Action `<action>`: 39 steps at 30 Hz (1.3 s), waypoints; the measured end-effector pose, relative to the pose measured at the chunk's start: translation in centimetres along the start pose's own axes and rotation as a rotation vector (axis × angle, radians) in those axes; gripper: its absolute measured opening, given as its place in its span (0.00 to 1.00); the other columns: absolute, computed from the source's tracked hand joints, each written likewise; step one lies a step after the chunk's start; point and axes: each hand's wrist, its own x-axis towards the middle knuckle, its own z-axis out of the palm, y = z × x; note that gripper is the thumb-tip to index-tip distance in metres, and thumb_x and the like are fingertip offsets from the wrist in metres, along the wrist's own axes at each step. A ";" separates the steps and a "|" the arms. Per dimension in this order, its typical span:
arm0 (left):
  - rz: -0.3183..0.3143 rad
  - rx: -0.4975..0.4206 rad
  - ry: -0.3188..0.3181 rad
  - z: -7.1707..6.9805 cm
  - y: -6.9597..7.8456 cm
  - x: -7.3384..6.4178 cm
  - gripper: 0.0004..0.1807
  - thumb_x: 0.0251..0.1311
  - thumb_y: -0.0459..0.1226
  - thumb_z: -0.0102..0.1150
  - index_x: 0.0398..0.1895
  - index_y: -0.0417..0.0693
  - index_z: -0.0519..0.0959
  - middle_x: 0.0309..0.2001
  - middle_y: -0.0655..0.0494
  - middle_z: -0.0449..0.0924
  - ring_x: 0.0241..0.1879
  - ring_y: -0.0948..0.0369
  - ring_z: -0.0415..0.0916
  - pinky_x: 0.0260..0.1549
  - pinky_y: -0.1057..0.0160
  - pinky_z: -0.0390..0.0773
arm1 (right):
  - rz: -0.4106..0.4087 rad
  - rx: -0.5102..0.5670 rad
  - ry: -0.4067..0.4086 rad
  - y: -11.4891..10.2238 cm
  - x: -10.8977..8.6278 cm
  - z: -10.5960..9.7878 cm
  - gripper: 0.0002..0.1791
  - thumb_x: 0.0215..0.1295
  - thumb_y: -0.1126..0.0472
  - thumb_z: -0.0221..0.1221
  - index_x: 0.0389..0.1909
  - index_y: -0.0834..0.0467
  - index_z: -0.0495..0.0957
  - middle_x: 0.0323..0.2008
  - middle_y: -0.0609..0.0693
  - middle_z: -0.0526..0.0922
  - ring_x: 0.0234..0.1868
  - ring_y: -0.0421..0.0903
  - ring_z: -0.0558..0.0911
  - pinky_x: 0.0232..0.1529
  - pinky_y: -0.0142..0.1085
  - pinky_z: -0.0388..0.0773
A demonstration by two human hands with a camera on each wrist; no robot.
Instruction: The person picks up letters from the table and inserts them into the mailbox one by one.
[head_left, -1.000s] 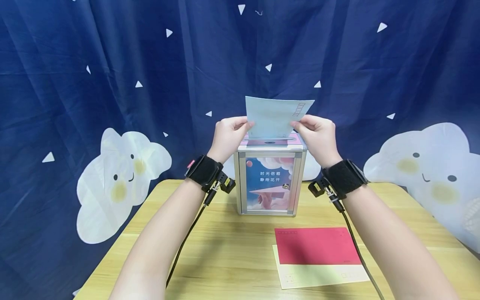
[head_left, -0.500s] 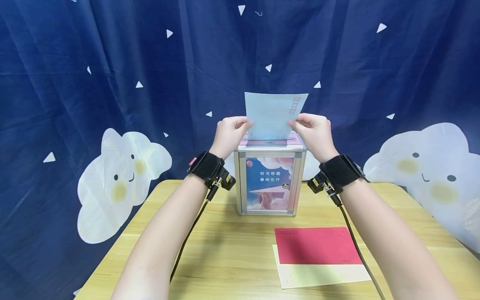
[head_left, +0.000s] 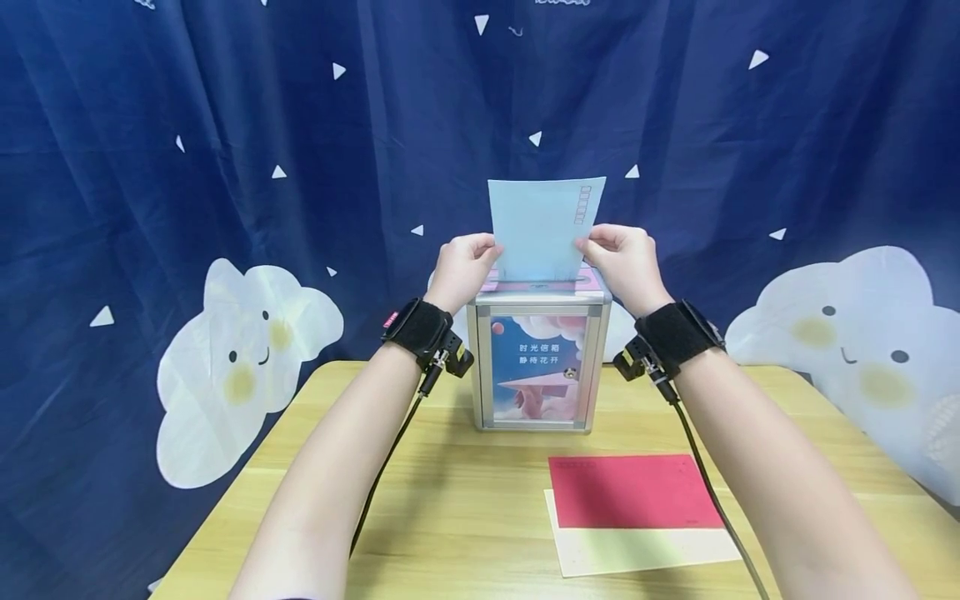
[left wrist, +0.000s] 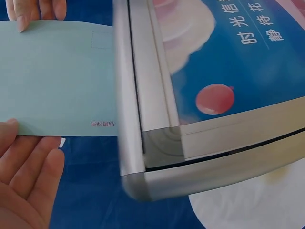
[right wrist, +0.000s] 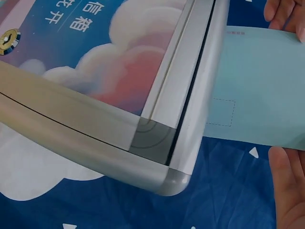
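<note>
A light blue envelope (head_left: 543,221) stands upright over the top of a metal-framed mailbox (head_left: 534,367), its lower edge right at the slot in the pink top. My left hand (head_left: 463,265) pinches the envelope's left edge between thumb and fingers. On the opposite edge my right hand (head_left: 624,260) holds it the same way. In the left wrist view the envelope (left wrist: 57,78) passes behind the mailbox's silver top edge (left wrist: 131,95), which hides its lower end. The right wrist view has the envelope (right wrist: 259,86) beside the mailbox frame (right wrist: 195,95) too.
A red envelope (head_left: 633,492) lies partly over a pale yellow envelope (head_left: 645,552) on the wooden table (head_left: 435,517), in front of the mailbox and to the right. Cables (head_left: 697,454) run down from both wrist cameras. A blue curtain (head_left: 420,100) with clouds hangs behind.
The envelope has turned from a tilt to nearly square with the slot, its upper right corner shifting left. My right hand has moved slightly left and up; the left hand barely moved.
</note>
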 end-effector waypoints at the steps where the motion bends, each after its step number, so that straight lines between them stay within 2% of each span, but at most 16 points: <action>1: -0.001 -0.003 0.000 0.1 -0.1 0.0 0.10 0.65 0.39 0.51 0.37 0.43 0.79 0.39 0.52 0.82 0.37 0.60 0.74 0.38 0.61 0.72 | 0.003 0.000 -0.004 0.1 0.0 0.1 0.12 0.62 0.59 0.58 0.39 0.63 0.82 0.37 0.59 0.84 0.40 0.48 0.81 0.47 0.46 0.76; 3: 0.002 -0.006 -0.003 0.5 -0.5 0.1 0.10 0.65 0.39 0.51 0.31 0.42 0.77 0.29 0.52 0.79 0.29 0.59 0.70 0.30 0.63 0.68 | 0.007 -0.001 -0.010 0.3 0.0 0.1 0.11 0.62 0.60 0.58 0.38 0.63 0.82 0.37 0.59 0.84 0.41 0.48 0.81 0.47 0.46 0.76; 5: 0.012 -0.001 -0.004 0.8 -0.9 0.2 0.13 0.65 0.39 0.50 0.24 0.42 0.72 0.21 0.53 0.69 0.22 0.58 0.63 0.24 0.64 0.61 | 0.004 -0.003 -0.006 0.3 -0.1 0.1 0.11 0.62 0.60 0.58 0.38 0.63 0.82 0.37 0.59 0.84 0.42 0.48 0.81 0.47 0.46 0.75; 7: 0.021 0.011 -0.001 1.1 -1.2 0.2 0.16 0.65 0.39 0.50 0.20 0.42 0.67 0.17 0.53 0.58 0.18 0.58 0.57 0.21 0.65 0.55 | -0.006 -0.002 0.012 0.2 -0.1 0.1 0.11 0.61 0.60 0.58 0.39 0.63 0.82 0.37 0.59 0.84 0.42 0.47 0.81 0.48 0.46 0.75; 9: 0.024 0.024 0.000 1.3 -1.4 0.2 0.18 0.65 0.39 0.50 0.18 0.45 0.63 0.16 0.55 0.54 0.17 0.59 0.54 0.20 0.65 0.52 | -0.014 0.008 0.033 0.0 -0.1 0.0 0.11 0.61 0.60 0.58 0.40 0.62 0.82 0.38 0.58 0.84 0.43 0.47 0.81 0.49 0.45 0.75; 14: 0.028 0.037 0.007 1.6 -1.5 0.0 0.18 0.65 0.38 0.50 0.17 0.45 0.63 0.15 0.56 0.53 0.17 0.58 0.54 0.21 0.65 0.53 | -0.048 0.040 0.085 -0.8 0.0 -0.2 0.14 0.63 0.58 0.57 0.44 0.61 0.81 0.41 0.56 0.84 0.45 0.44 0.81 0.51 0.41 0.75; 18: 0.022 0.046 0.009 1.9 -1.8 -0.1 0.19 0.65 0.37 0.51 0.16 0.45 0.62 0.15 0.56 0.52 0.17 0.58 0.53 0.23 0.65 0.54 | -0.088 0.067 0.131 -1.3 0.1 -0.4 0.14 0.62 0.58 0.58 0.44 0.61 0.81 0.40 0.55 0.84 0.43 0.42 0.81 0.48 0.38 0.77; 24: 0.017 0.032 0.019 2.3 -2.3 0.0 0.21 0.64 0.36 0.52 0.14 0.45 0.58 0.15 0.56 0.49 0.18 0.59 0.50 0.22 0.65 0.52 | -0.131 0.039 0.180 -1.8 0.1 -0.6 0.15 0.61 0.59 0.59 0.47 0.59 0.80 0.40 0.55 0.84 0.42 0.42 0.82 0.47 0.36 0.77; 29: 0.022 0.028 0.031 2.5 -2.6 0.0 0.21 0.63 0.35 0.53 0.14 0.46 0.58 0.15 0.56 0.49 0.18 0.59 0.50 0.22 0.65 0.52 | -0.161 0.012 0.181 -2.0 0.1 -0.9 0.14 0.60 0.60 0.60 0.46 0.60 0.81 0.39 0.55 0.84 0.39 0.43 0.81 0.45 0.32 0.77; 32: 0.037 0.040 0.040 2.5 -2.8 0.0 0.22 0.62 0.35 0.53 0.13 0.46 0.56 0.15 0.57 0.48 0.17 0.59 0.49 0.22 0.65 0.51 | -0.165 -0.013 0.166 -2.0 0.2 -0.9 0.13 0.61 0.59 0.59 0.43 0.61 0.82 0.36 0.54 0.85 0.36 0.40 0.81 0.39 0.28 0.75; 35: 0.036 0.054 0.022 2.5 -2.8 -0.1 0.21 0.62 0.35 0.53 0.14 0.40 0.58 0.15 0.53 0.50 0.18 0.57 0.50 0.22 0.64 0.52 | -0.157 -0.021 0.154 -2.0 0.3 -1.0 0.12 0.61 0.58 0.59 0.41 0.61 0.82 0.35 0.54 0.85 0.34 0.39 0.81 0.36 0.27 0.73; 37: 0.016 0.051 0.011 2.3 -2.7 -0.1 0.16 0.62 0.37 0.53 0.19 0.38 0.71 0.15 0.52 0.65 0.20 0.58 0.63 0.25 0.67 0.63 | -0.150 -0.022 0.147 -2.0 0.3 -1.1 0.12 0.61 0.58 0.59 0.40 0.61 0.83 0.35 0.54 0.85 0.34 0.39 0.81 0.37 0.28 0.74; 39: -0.004 0.030 0.004 2.1 -2.5 0.0 0.12 0.62 0.40 0.54 0.35 0.39 0.80 0.27 0.50 0.80 0.30 0.59 0.76 0.35 0.66 0.73 | -0.144 -0.022 0.139 -2.0 0.2 -1.1 0.12 0.61 0.58 0.59 0.40 0.61 0.83 0.35 0.54 0.85 0.35 0.40 0.82 0.38 0.29 0.75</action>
